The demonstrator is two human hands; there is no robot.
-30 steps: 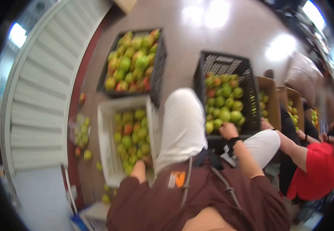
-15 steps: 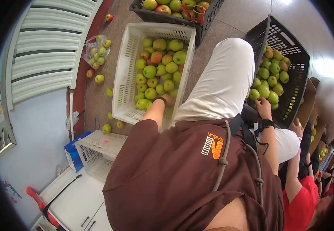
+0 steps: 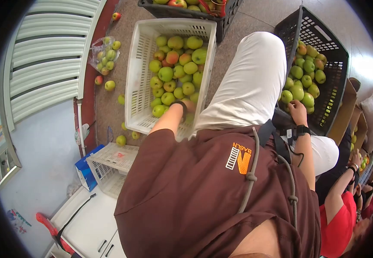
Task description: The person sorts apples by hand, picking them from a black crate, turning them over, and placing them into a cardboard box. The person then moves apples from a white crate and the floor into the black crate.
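Note:
My left hand [image 3: 189, 107], with a dark band at its wrist, reaches into the near end of a white plastic crate [image 3: 131, 81] among green and reddish apples [image 3: 165, 74]. Its fingers are blurred and partly hidden, so their grip does not show. On the other side, my right hand [image 3: 297, 112], wearing a black watch, is at the near edge of a black crate [image 3: 333, 81]. Its fingers are curled down against the green apples [image 3: 297, 92] there; whatever lies under them is hidden.
Another black crate of apples [image 3: 186, 12] stands beyond the white one. On the left floor lie a bag of apples [image 3: 106, 56] and several loose apples [image 3: 109, 85]. An overturned white crate [image 3: 113, 159] rests near a white cabinet [image 3: 89, 219]. A person in red [image 3: 339, 221] is at right.
The view has shifted slightly, moving the crates up in the picture. Both my hands remain in their crates, the right one a little nearer the apples. The neighbouring person's hand has moved away from the black crate.

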